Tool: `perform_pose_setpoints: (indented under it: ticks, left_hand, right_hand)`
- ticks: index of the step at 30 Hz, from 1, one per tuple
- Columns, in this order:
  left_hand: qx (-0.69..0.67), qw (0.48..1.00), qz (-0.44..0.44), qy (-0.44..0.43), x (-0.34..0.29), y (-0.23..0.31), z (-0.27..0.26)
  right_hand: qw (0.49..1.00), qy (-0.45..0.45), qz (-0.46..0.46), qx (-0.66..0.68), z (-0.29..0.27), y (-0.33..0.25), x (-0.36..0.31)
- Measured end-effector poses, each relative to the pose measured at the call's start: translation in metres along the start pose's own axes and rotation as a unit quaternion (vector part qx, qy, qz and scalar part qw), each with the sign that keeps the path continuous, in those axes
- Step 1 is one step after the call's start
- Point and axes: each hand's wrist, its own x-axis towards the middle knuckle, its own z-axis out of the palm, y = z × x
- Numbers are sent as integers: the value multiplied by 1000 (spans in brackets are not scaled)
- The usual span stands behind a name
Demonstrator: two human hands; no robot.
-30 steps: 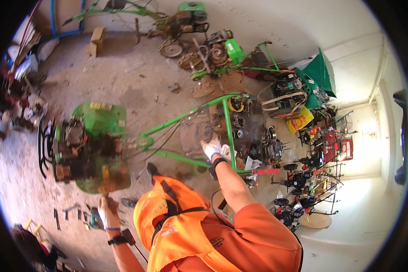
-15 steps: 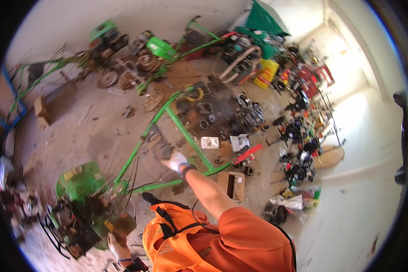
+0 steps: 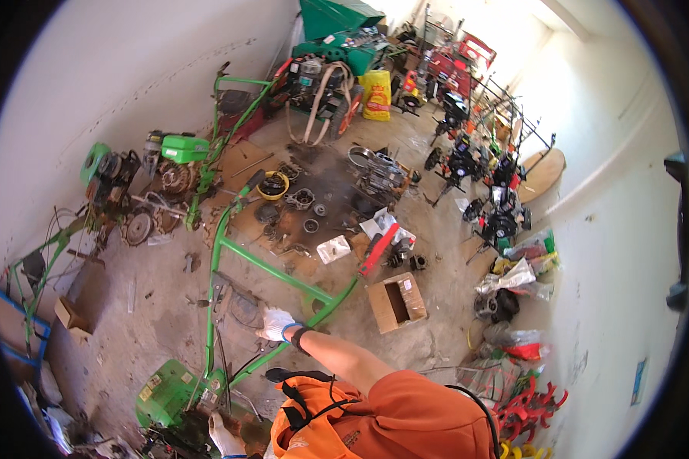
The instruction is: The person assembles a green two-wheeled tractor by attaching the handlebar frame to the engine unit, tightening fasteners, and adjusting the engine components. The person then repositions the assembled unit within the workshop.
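A green tubular handlebar frame [image 3: 272,269] with a red grip [image 3: 379,249] rises from a machine with a green cover [image 3: 168,392] at the lower left. My right hand [image 3: 275,324], in a white glove, reaches inside the frame. Its fingers appear closed at the edge of a dark flat panel [image 3: 239,304]; how firmly they hold it is partly hidden. Thin cables run down beside the panel. At the lower edge, my left hand [image 3: 223,436], also gloved, rests against the machine's dark body; its fingers are only partly visible.
An open cardboard box [image 3: 397,303] stands right of the frame. Beyond lie engine parts, a yellow bowl [image 3: 272,183] and a white tray [image 3: 334,249]. Engines [image 3: 501,222] line the right wall, near bagged parts [image 3: 520,279]. Other green machines [image 3: 184,149] stand at the far left.
The view has swung, so the room sits further left and the right wall shows more. My right hand stays by the dark panel. My left hand remains at the machine.
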Motion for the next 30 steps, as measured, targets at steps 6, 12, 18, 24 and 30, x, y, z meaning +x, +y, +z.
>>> perform_pose_setpoints:
  ticks: [6, 12, 18, 24, 30]
  left_hand:
    - [15, 997, 30, -69, -4, -13, -12]
    - [153, 981, 70, -99, -43, -59, -74]
    - [207, 976, -62, -14, -57, -197, -198]
    - [199, 970, -140, -11, -61, -269, -227]
    - [137, 982, -124, -33, -72, -272, -235]
  right_hand:
    - [982, 110, -76, 136, 20, 50, -64]
    - [975, 151, -9, 165, 111, 176, -137]
    - [928, 92, 305, 194, 191, 313, -287]
    - [880, 81, 423, 200, 198, 361, -330]
    - [932, 112, 243, 246, 168, 321, -261]
